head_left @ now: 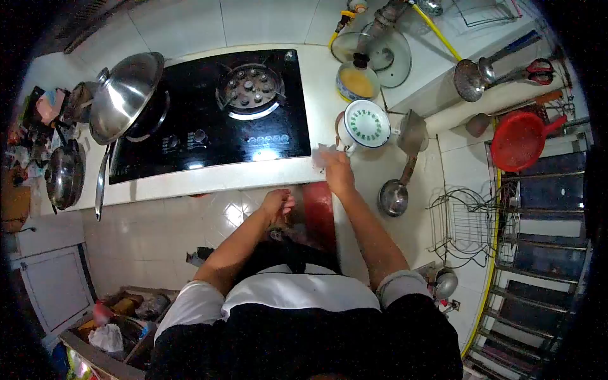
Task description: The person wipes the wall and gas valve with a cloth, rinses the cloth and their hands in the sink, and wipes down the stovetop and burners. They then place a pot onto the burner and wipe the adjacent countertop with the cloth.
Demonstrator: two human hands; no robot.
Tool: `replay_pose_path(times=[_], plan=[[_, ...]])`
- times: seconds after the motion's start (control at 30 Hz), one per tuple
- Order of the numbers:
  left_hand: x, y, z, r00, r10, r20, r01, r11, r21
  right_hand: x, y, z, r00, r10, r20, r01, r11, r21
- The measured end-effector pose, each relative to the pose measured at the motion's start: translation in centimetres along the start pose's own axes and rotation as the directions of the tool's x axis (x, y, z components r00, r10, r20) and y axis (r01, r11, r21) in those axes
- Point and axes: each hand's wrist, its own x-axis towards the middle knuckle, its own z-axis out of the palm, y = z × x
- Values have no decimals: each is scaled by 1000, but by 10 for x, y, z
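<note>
My right hand is at the counter edge, just right of the gas stove. Its fingers are closed on a small pale greyish cloth that lies against the white countertop. Close above that hand stands a white enamel pot with a green pattern. In front of my body, below the counter edge, I hold my left hand with the fingers curled in; nothing shows in it.
A lidded wok sits on the left burner, its handle jutting past the counter edge. A patterned bowl of yellowish food is behind the pot. To the right are a ladle, wire rack and red strainer.
</note>
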Motion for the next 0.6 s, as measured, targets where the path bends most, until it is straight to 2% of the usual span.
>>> replay_pose_path(times=[0.03, 0.07, 0.13, 0.23, 0.27, 0.33, 0.37, 0.4, 0.43, 0.47, 0.5, 0.53, 0.57, 0.6], plan=[[2, -3, 3, 998, -58, -37, 56, 996, -68, -2, 3, 1, 989, 85, -125, -72, 992, 106], [4, -7, 6, 997, -70, -40, 67, 995, -72, -7, 3, 5, 989, 92, -115, -80, 991, 107], [10, -6, 13, 992, -92, -90, 79, 988, -134, -8, 7, 14, 982, 72, -176, -94, 989, -118], [18, -6, 19, 995, -80, -63, 69, 984, -163, -10, 8, 21, 976, 36, -213, -71, 985, -159], [19, -8, 21, 994, -87, -65, 76, 984, -162, -13, 6, 22, 977, 42, -210, -76, 985, -158], [25, -6, 27, 998, -49, -28, 40, 962, -271, -12, -6, 16, 977, 198, -80, -206, 973, -106], [38, -13, 20, 998, -50, -28, 40, 961, -273, -12, -13, 13, 977, 197, -79, -205, 973, -108], [67, -33, 1, 844, 162, 512, 140, 855, -500, -14, -19, 12, 978, 198, -65, -204, 973, -110], [69, -33, 0, 403, 456, 793, 355, 722, -595, -17, -24, 15, 978, 199, -53, -204, 973, -110], [70, -37, 1, 404, 454, 794, 358, 721, -594, -20, -28, 20, 978, 202, -53, -207, 972, -112], [42, -20, 24, 839, 213, 501, 152, 791, -592, -24, -29, 30, 988, 136, -79, -144, 982, -119], [27, -11, 38, 1000, -4, -10, -1, 883, -469, -28, -31, 37, 992, 68, -103, -81, 988, -128], [35, -19, 32, 1000, -8, -8, 3, 883, -469, -34, -39, 38, 992, 72, -101, -85, 988, -129], [52, -32, 20, 997, 31, 66, 8, 854, -521, -38, -49, 37, 996, 82, -35, -85, 990, -111]])
